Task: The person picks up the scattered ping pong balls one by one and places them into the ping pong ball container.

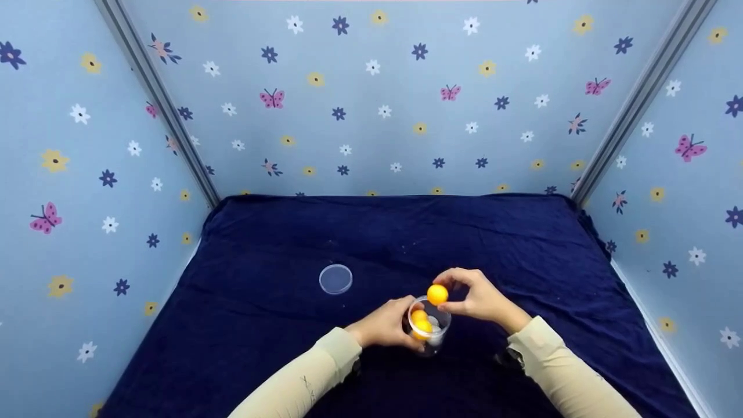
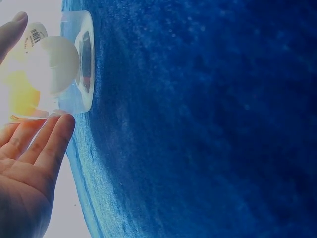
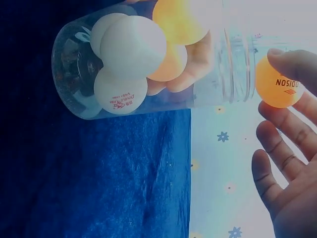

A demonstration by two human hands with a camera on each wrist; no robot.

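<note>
A clear plastic jar [image 1: 432, 342] stands upright on the dark blue cloth, and my left hand [image 1: 386, 325] grips it round the side. Inside it lie two orange table tennis balls [image 3: 181, 22] and several white table tennis balls [image 3: 132, 47], seen through the wall in the right wrist view. My right hand [image 1: 479, 296] pinches another orange table tennis ball [image 1: 437, 294] between thumb and fingers, right at the jar's open mouth. Dark print shows on this ball in the right wrist view. In the left wrist view, my left fingers [image 2: 57, 141] lie against the jar.
A round clear lid [image 1: 335, 279] lies flat on the dark blue cloth [image 1: 261, 337], to the left of and beyond the jar. Blue flowered panels [image 1: 371, 116] with grey corner posts [image 1: 644, 98] enclose the back and both sides.
</note>
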